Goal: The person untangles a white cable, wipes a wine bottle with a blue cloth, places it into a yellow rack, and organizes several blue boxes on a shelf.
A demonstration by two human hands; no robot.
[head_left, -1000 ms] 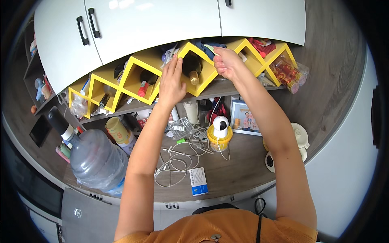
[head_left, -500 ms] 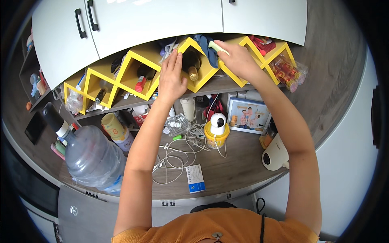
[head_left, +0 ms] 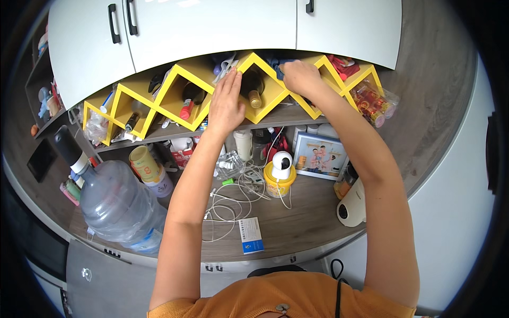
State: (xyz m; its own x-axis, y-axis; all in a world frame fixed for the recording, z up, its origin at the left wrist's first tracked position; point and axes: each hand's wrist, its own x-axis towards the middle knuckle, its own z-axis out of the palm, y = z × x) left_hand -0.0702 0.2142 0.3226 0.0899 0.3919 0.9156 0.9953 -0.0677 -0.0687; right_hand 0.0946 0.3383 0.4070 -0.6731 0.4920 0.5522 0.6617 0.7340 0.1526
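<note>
My left hand (head_left: 228, 103) lies flat along a yellow edge of the zigzag wine rack (head_left: 193, 77), its fingers straight and holding nothing. To its right, my right hand (head_left: 302, 77) is closed at an upper opening of the rack, against a bunched dark-blue cloth (head_left: 275, 68). Its fingertips are hidden behind the hand. Between my hands, a gold-capped bottle (head_left: 254, 99) rests in a diamond slot. A red-capped bottle (head_left: 186, 108) lies in the slot left of my left hand, and a black-necked bottle (head_left: 132, 122) farther left.
Below the rack stand a white camera on a yellow tub (head_left: 278, 183), a framed photo (head_left: 318, 156), tangled white cables (head_left: 233, 206) and a leaflet (head_left: 251, 236). A large water jug (head_left: 119, 201) is at left, a cream appliance (head_left: 350, 206) at right. White cabinet doors (head_left: 212, 32) hang above.
The blue cloth that hung over the rack's edge is now farther inside the opening. The pale green piece in my right hand has gone out of sight. My left hand stays on the rack.
</note>
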